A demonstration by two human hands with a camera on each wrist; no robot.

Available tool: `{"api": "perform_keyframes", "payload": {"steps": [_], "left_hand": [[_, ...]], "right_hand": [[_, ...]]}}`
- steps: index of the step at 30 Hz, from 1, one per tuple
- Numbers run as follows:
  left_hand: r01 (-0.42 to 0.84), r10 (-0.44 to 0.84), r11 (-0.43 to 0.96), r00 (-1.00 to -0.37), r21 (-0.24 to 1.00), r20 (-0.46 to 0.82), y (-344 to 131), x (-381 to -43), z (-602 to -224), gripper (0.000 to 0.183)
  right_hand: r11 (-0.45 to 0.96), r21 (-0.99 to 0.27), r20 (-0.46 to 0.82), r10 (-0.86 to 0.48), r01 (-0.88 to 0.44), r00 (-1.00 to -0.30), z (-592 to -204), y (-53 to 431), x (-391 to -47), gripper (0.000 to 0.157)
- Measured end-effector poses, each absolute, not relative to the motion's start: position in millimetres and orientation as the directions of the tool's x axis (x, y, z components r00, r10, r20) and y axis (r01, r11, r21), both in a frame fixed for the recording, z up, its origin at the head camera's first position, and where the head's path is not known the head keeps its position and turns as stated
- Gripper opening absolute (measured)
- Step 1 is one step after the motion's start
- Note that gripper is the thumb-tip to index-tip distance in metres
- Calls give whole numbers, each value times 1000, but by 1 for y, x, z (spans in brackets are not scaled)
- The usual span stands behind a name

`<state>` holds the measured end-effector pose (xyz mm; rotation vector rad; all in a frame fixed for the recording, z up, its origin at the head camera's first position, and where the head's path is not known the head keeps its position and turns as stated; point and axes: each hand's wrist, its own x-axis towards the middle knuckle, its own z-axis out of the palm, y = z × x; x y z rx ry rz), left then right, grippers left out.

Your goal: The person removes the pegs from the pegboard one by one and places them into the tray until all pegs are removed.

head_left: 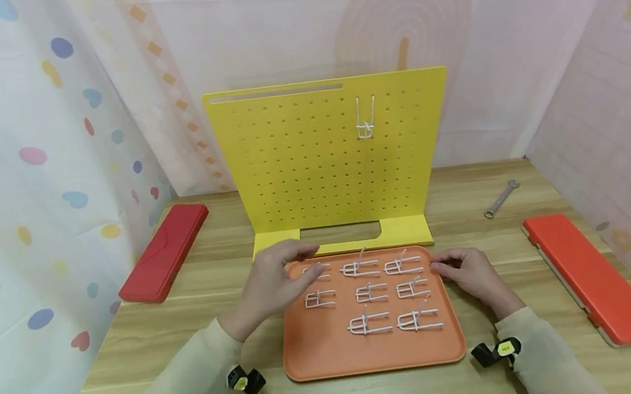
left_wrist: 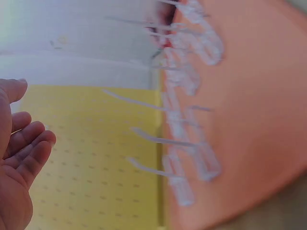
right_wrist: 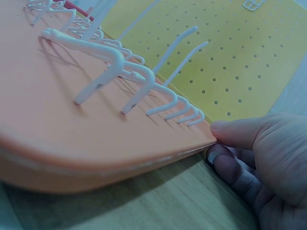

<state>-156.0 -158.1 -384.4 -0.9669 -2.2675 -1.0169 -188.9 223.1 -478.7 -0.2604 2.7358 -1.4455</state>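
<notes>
An orange tray carries several white wire pegboard hooks, laid in rough rows. My right hand pinches the tray's right rim, thumb on top and fingers beneath, as the right wrist view shows. Over the tray's far left corner is my left hand, its fingers loosely bent and holding nothing; it partly covers one hook in the head view. Behind the tray stands a yellow pegboard, upright on its base. One white hook hangs near its top, right of the middle.
A dark red case lies on the wooden table at the left. At the right are a brighter red case and, farther back, a metal wrench. Printed curtains close off the back and both sides.
</notes>
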Motion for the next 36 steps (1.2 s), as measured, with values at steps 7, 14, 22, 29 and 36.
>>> {"api": "perform_keyframes", "payload": {"steps": [7,14,22,29,36], "left_hand": [[767,408,494,-620,409,670,-145,-182,-347,20],[740,388,496,-657,455,646,-122,-218,-313,19],[632,342,545,-767,551,543,-98,-253,-297,23],[552,274,519,-830,652,486,-78,-282,-291,27],[510,237,476,-859,717,453,-57,-300,-277,30]], "right_hand": [[554,-824,31,-164,-118,-986,-479,223,-187,19],[559,-823,22,-153,-105,-988,-481,226,-186,21],[578,-811,1,-148,-87,-989,-478,222,-189,22],[573,-815,1,-154,-90,-988,-474,220,-191,21],[560,-821,21,-169,-114,-985,-469,223,-191,21]]}}
